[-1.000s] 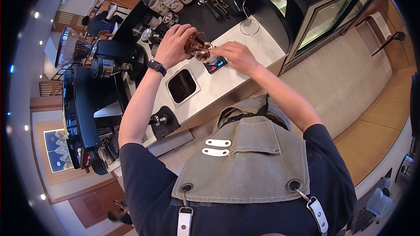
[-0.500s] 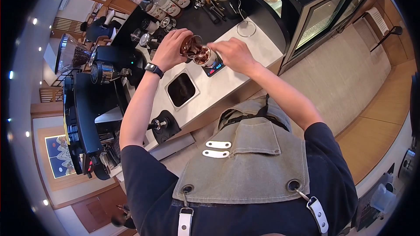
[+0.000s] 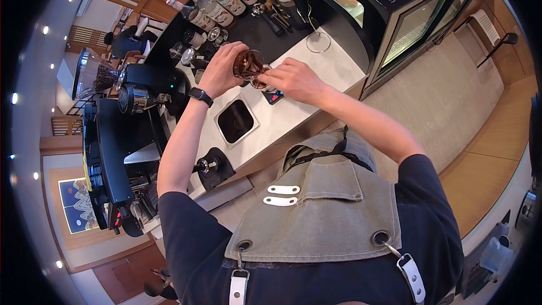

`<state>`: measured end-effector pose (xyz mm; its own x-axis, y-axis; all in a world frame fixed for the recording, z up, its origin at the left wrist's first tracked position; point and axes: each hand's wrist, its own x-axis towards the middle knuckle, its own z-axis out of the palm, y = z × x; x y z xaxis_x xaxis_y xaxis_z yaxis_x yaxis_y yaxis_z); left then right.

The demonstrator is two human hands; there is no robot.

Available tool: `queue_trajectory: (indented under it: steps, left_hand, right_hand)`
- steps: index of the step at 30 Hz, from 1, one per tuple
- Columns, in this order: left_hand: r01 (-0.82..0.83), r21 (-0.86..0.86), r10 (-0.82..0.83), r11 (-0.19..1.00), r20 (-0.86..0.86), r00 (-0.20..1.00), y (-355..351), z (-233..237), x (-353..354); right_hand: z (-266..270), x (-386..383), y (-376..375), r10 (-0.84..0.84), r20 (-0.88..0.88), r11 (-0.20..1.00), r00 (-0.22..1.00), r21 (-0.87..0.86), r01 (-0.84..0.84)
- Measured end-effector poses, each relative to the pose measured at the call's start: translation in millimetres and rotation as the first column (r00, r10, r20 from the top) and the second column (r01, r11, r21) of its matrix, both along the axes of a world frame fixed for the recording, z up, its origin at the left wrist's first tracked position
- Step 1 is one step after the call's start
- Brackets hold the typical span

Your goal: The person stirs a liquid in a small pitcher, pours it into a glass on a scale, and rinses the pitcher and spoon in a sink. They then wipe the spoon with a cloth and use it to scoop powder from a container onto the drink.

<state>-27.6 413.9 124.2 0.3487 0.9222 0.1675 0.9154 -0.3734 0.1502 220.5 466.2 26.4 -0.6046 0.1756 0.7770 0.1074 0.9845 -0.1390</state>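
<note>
My left hand (image 3: 222, 70), with a black watch on its wrist, grips a clear glass (image 3: 248, 62) with dark brown contents. The glass is tilted, its mouth towards my right hand. Fingers closed, my right hand (image 3: 296, 80) is at the lower rim of the glass and pinches a thin spoon-like utensil, mostly hidden by the fingers. Just below the glass is a cup (image 3: 261, 82) with brown contents, partly covered by my right fingers. It stands at a small black digital scale (image 3: 275, 99) with lit digits on the white counter (image 3: 299, 110).
A square dark opening (image 3: 236, 121) is set into the counter. Syrup bottles (image 3: 217, 8) and tools stand at the back. To the left are a coffee grinder (image 3: 138, 82) and a tamper (image 3: 207, 165). A wire ring stand (image 3: 318, 42) and a glass-fronted case (image 3: 415, 22) are to the right.
My right hand has moved left and down, up against the glass and over the cup. The glass has tipped further, its inside now facing me more.
</note>
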Motion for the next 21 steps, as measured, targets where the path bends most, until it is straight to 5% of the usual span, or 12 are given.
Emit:
queue_trajectory:
  steps: [7, 10, 14, 21]
  left_hand:
    - [0.009, -0.017, -0.010, 1.000, -0.068, 0.998, -1, 3, 5]
    - [-0.008, -0.013, 0.006, 1.000, -0.109, 0.994, -1, 7, 5]
    - [0.026, 0.035, -0.019, 0.999, -0.200, 0.980, -1, 3, 4]
    - [0.072, 0.074, -0.044, 0.995, -0.326, 0.944, -1, 1, 15]
  right_hand:
    - [19, 3, 36, -0.009, -0.104, 1.000, 0.995, 0.029, 0.012]
    - [6, 5, 34, 0.010, -0.014, 1.000, 1.000, -0.028, -0.010]
    - [-28, 22, 32, 0.061, -0.055, 0.842, 0.997, -0.534, -0.081]
    - [-55, 4, 31, 0.049, -0.221, 0.675, 0.974, -0.712, -0.195]
